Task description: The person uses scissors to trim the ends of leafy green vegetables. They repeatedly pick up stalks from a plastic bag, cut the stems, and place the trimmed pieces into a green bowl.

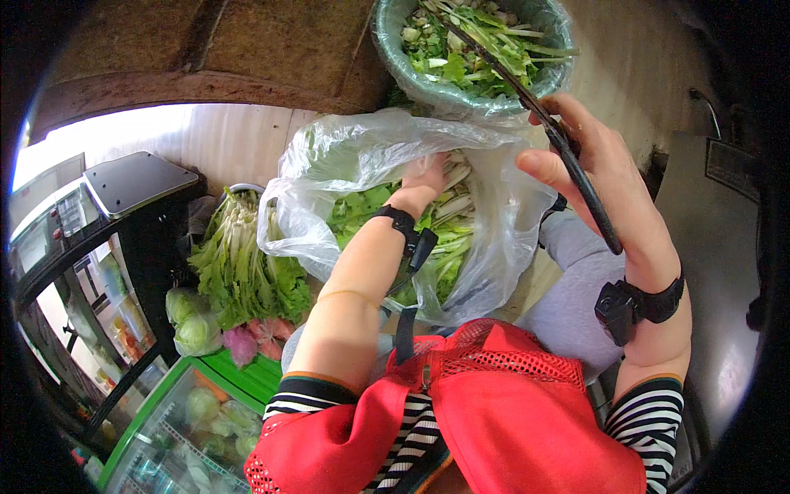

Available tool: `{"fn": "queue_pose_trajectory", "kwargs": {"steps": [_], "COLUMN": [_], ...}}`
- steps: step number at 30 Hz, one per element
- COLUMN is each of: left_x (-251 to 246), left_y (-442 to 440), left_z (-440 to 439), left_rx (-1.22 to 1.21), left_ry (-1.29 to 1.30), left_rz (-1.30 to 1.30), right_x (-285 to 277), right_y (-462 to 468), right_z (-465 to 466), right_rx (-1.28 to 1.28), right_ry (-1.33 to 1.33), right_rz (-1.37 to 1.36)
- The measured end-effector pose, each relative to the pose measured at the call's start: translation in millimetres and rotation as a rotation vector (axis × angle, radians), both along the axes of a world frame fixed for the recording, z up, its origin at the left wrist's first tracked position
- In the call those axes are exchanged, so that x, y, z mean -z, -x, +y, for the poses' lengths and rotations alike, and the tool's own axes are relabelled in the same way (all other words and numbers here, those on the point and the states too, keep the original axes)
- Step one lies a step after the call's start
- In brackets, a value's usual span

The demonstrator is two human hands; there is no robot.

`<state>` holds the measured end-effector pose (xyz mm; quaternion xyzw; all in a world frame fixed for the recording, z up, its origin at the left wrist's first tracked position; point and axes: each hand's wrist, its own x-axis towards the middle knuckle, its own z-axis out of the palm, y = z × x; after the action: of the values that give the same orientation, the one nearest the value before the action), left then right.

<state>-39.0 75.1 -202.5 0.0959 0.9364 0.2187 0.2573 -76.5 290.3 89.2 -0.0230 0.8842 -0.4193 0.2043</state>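
A clear plastic bag (370, 139) full of leafy greens (453, 216) with pale stems lies open between my knees. My left hand (426, 177) reaches inside it among the stems, its fingers blurred behind the plastic. Raised to the right of the bag, my right hand (586, 145) holds a knife (552, 126) by its black handle. The dark, narrow-looking blade is seen nearly edge-on and points up and left, across a basin (395, 71) lined with plastic. Cut stems and leaves (475, 55) fill that basin.
At left, a bunch of leafy greens (253, 265) lies beside wrapped cabbages (192, 324) and pink bags (253, 339). Below them stands a green-framed glass-topped chest (185, 426) with vegetables inside. A black rack (136, 259) is farther left; a metal surface (710, 278) is at right.
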Motion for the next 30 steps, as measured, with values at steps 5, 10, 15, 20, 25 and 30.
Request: {"fn": "queue_pose_trajectory", "kwargs": {"steps": [5,10,15,20,25,30], "left_x": [1,-11,-15,-57,-150,-224], "left_y": [0,-13,2,-17,-33,-33], "left_z": [-17,1,10,-37,-87,-130], "left_rx": [0.113,-0.196,-0.291,0.134,0.111,-0.112], "left_ry": [-0.005,0.004,0.113,-0.118,-0.296,-0.673], "left_rz": [0.04,0.092,-0.265,0.221,0.438,0.259], "right_x": [0,-1,-6,-9,-11,-10], "right_y": [0,-1,2,1,-1,-2], "right_z": [0,-3,-3,1,2,-3], "right_rx": [-0.047,-0.04,-0.059,-0.044,-0.057,-0.065], "right_ry": [-0.035,-0.07,-0.059,-0.029,-0.021,-0.02], "right_rz": [0.012,-0.019,-0.023,-0.054,-0.012,0.031]}}
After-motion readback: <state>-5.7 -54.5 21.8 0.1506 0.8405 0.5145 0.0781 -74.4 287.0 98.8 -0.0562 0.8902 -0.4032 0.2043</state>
